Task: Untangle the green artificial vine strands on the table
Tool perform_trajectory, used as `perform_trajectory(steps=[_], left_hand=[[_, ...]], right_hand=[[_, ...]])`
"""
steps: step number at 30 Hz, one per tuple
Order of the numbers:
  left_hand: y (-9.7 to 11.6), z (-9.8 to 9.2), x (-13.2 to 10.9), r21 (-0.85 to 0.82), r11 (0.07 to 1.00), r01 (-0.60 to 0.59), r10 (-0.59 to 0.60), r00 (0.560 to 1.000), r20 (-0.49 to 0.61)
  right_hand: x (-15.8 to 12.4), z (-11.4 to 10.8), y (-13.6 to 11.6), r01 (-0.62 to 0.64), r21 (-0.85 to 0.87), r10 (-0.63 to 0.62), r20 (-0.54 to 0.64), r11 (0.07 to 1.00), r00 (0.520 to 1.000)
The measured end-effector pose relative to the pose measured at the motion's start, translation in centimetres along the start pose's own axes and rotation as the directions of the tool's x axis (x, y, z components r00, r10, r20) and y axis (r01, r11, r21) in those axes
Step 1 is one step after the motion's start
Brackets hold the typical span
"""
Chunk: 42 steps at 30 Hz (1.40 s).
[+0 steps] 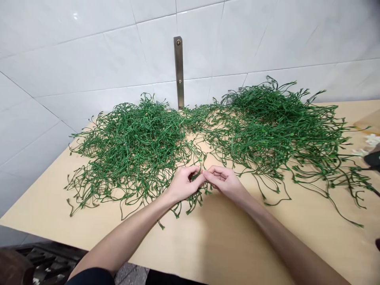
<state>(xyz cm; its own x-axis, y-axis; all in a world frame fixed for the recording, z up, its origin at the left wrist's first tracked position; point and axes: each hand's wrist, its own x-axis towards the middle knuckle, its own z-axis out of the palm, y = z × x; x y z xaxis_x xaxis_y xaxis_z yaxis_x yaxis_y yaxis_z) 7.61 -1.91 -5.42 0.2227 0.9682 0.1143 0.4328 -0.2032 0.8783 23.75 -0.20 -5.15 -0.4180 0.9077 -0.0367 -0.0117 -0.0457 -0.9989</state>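
The left hand [185, 183] is pinching a thin green stem [200, 165] in the middle of the frame. The right hand [223, 180] is meeting it there, with its thumb and finger pressing close to the left thumb. I cannot tell if the right hand is gripping the stem too. More stems are poking out under the left hand.

A big, messy left heap [139, 142] of green stems is lying left of the middle. Another right heap [276, 126] is spreading across the right side, and loose stems are joining the two. Both are resting on a light brown table [252, 245]. Small white flowers [372, 139] are sitting near the right edge. At the top, a metal strip [179, 71] is standing upright against a white tile wall [89, 59]. A black sleeve [90, 277] is showing at the lower left.
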Motion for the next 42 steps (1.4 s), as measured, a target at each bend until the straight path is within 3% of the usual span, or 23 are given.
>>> perform_trajectory(steps=[5,9,15,20,22,26,28,32,35,39,42], left_hand=[[0.1,-0.3,-0.1,0.051,0.997,0.050,-0.055,0.994,0.096],[0.0,-0.5,-0.2,0.064,0.998,0.014,-0.023,0.989,0.144],[0.1,-0.7,0.0,-0.043,0.999,-0.001,0.013,0.964,0.266],[0.2,-0.9,0.2,-0.145,0.989,0.037,0.014,0.942,0.336],[0.3,-1.0,0.2,-0.154,0.987,0.048,0.006,0.945,0.326],[0.9,-1.6,0.2,-0.152,0.986,0.064,-0.023,0.965,0.260],[1.2,-1.8,0.2,-0.152,0.988,0.041,-0.012,0.983,0.185],[1.5,-1.9,0.3,-0.249,0.966,0.065,-0.057,0.998,0.037],[1.4,-1.7,0.5,-0.363,0.926,0.107,-0.112,0.994,0.008],[1.5,-1.6,0.4,-0.370,0.923,0.108,-0.104,0.994,0.029],[1.5,-1.5,0.3,-0.328,0.938,0.110,-0.103,0.994,0.039]], right_hand=[[0.1,-0.3,0.1,0.057,-0.042,-0.056,0.022,0.997,0.998],[0.1,-0.3,0.4,0.034,-0.062,-0.032,0.040,0.997,0.999],[-0.2,-0.2,0.7,-0.083,0.032,0.079,0.099,0.996,0.992],[-0.3,0.6,0.6,-0.078,0.065,0.072,0.098,0.995,0.993],[-0.2,0.8,0.8,-0.072,0.108,0.063,0.089,0.992,0.994],[0.3,0.2,1.4,0.116,0.186,-0.084,-0.173,0.976,0.981],[0.5,-0.4,1.4,0.144,0.176,-0.101,-0.230,0.974,0.968],[0.8,-0.9,0.9,0.068,0.289,-0.015,-0.180,0.955,0.984],[1.0,-0.8,0.8,0.054,0.351,0.007,-0.169,0.935,0.986],[1.0,-0.7,1.1,-0.005,0.232,0.025,-0.083,0.973,0.996],[0.7,-0.6,1.0,0.029,0.144,-0.020,-0.064,0.989,0.998]])
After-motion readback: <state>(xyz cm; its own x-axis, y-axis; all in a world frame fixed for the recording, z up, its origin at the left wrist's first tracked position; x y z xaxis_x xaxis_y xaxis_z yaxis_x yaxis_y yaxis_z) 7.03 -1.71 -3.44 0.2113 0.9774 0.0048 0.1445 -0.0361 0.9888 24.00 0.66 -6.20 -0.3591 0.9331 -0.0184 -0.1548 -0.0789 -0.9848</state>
